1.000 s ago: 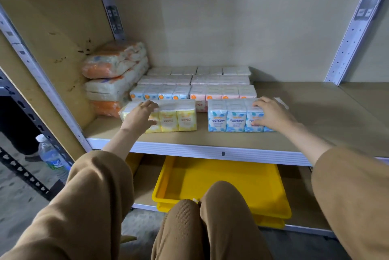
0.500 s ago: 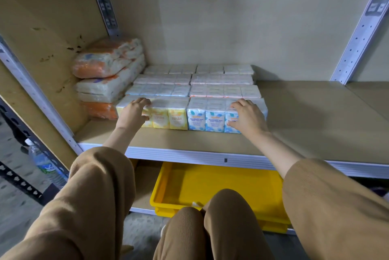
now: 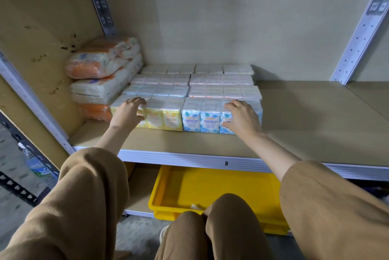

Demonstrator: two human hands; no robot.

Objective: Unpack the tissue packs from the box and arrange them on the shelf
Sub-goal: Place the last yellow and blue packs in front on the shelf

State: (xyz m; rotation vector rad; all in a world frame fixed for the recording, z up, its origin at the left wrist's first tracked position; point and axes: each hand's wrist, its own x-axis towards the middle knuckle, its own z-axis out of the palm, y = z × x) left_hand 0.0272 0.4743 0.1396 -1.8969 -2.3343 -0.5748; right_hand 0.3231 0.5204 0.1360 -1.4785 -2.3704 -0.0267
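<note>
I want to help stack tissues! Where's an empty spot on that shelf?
The biggest bare patch is the shelf's right half, from the blue pack under the right hand to the right post. A thin strip lies between the packs and the front rail. The left side is crowded: small packs fill it back to the wall, beside big orange packs.

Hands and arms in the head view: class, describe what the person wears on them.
The left sleeve and right sleeve are loose, tan-brown and finely ribbed, ending at the forearm. The left hand and right hand are bare: no gloves, rings or watch show.
</note>
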